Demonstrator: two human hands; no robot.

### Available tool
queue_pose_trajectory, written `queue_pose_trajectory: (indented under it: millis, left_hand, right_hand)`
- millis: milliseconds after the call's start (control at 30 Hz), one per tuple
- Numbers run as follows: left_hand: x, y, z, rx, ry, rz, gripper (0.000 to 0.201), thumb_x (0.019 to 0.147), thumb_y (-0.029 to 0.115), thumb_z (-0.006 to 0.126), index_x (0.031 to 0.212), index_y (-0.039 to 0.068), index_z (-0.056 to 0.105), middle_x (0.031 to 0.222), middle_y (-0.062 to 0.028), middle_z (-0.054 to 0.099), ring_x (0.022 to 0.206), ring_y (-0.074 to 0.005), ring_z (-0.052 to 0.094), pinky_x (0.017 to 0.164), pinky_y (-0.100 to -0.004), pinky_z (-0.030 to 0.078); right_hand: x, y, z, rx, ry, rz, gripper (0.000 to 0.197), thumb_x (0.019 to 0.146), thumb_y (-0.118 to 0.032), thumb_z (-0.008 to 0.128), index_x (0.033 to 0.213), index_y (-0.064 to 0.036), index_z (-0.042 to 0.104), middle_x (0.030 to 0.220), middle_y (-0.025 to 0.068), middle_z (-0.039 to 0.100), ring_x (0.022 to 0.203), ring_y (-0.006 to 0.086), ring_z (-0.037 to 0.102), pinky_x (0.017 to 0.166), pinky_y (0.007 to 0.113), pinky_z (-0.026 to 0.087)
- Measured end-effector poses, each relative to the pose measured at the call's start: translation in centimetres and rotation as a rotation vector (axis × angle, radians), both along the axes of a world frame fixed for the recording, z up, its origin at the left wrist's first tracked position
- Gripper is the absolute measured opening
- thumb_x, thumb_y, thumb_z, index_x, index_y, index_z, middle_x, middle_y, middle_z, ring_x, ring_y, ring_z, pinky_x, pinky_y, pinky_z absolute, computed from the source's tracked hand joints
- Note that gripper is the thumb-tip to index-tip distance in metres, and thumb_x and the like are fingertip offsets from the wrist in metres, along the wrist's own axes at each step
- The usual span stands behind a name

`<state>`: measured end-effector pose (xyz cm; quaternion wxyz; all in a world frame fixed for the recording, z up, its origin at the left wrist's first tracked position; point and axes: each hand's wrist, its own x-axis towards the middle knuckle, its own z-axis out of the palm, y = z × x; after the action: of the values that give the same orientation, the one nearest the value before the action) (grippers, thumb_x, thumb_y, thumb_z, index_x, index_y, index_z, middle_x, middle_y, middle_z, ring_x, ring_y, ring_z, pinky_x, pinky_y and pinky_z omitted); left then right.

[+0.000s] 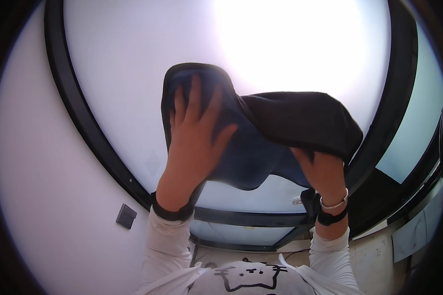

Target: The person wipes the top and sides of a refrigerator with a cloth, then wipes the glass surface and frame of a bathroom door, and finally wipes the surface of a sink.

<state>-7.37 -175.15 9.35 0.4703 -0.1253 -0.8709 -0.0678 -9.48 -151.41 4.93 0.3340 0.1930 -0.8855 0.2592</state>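
Against a pale, black-framed panel, a dark blue cloth [246, 160] with black edging is spread out at an angle. Its right part is folded over, so a black side [297, 120] shows there. My left hand [192, 137] lies on the blue side with its fingers stretched and spread. Under the black fold on the right sits my right hand [327, 172], its thumb showing against the blue. The other fingers of that hand are hidden by the fold. Whether they grip the cloth cannot be seen.
The pale panel [118, 98] glows very bright at the top, and its black frame [96, 128] curves down both sides. A small dark wall plate [126, 216] is on the white wall at lower left. Light grey panels [410, 236] stand at the lower right.
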Motion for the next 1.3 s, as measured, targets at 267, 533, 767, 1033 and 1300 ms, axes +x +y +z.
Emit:
queue_pose_trajectory:
  millis: [267, 533, 767, 1033, 1300]
  left_hand:
    - [0.1, 4.6, -6.7, -0.205, -0.125, 0.013, 0.071, 0.069, 0.029, 0.066, 0.132, 0.017, 0.037, 0.134, -0.0245, 0.026, 0.122, -0.0517, 0.020, 0.093, -0.0645, 0.021]
    - [-1.5, 6.3, 1.0, -0.309, 0.214, 0.013, 0.059, 0.075, 0.032, 0.063, 0.128, 0.016, 0.042, 0.137, -0.0176, 0.028, 0.121, -0.0463, 0.027, 0.090, -0.0631, 0.029]
    - [-1.6, 10.6, -5.1, -0.597, -0.085, -0.212, 0.062, 0.068, 0.039, 0.067, 0.125, 0.023, 0.046, 0.130, -0.0084, 0.037, 0.122, -0.0376, 0.028, 0.090, -0.0632, 0.028]
    - [-3.9, 15.0, -0.5, -0.749, 0.099, -0.377, 0.050, 0.074, 0.033, 0.063, 0.121, 0.023, 0.050, 0.136, 0.0018, 0.034, 0.125, -0.0233, 0.029, 0.095, -0.0512, 0.030]
    - [-4.2, 16.1, -0.4, -0.746, 0.179, -0.281, 0.049, 0.073, 0.032, 0.064, 0.119, 0.023, 0.050, 0.130, -0.0003, 0.040, 0.125, -0.0257, 0.029, 0.096, -0.0579, 0.027]
  right_hand:
    - [1.2, -0.4, -10.0, -0.009, 0.179, 0.104, 0.046, 0.070, -0.025, 0.069, 0.109, -0.0036, 0.056, 0.109, 0.0174, 0.055, 0.103, 0.0368, 0.050, 0.092, 0.046, 0.035]
    - [0.1, 1.8, -6.3, -0.355, 0.051, 0.085, 0.041, 0.074, -0.026, 0.066, 0.108, -0.0035, 0.057, 0.110, 0.0188, 0.054, 0.105, 0.0334, 0.050, 0.094, 0.043, 0.034]
    - [1.6, -0.1, -13.8, -0.191, 0.224, -0.016, 0.042, 0.077, -0.023, 0.062, 0.109, 0.0019, 0.054, 0.113, 0.0241, 0.050, 0.106, 0.0402, 0.046, 0.094, 0.045, 0.034]
    - [0.2, 0.6, -12.8, -0.235, 0.318, -0.085, 0.047, 0.078, -0.021, 0.061, 0.114, 0.0051, 0.048, 0.115, 0.0276, 0.047, 0.104, 0.0427, 0.047, 0.091, 0.044, 0.036]
    - [1.2, 2.0, -12.9, -0.371, 0.085, 0.040, 0.049, 0.082, -0.022, 0.058, 0.118, 0.0072, 0.042, 0.118, 0.0280, 0.045, 0.109, 0.0423, 0.043, 0.094, 0.041, 0.032]
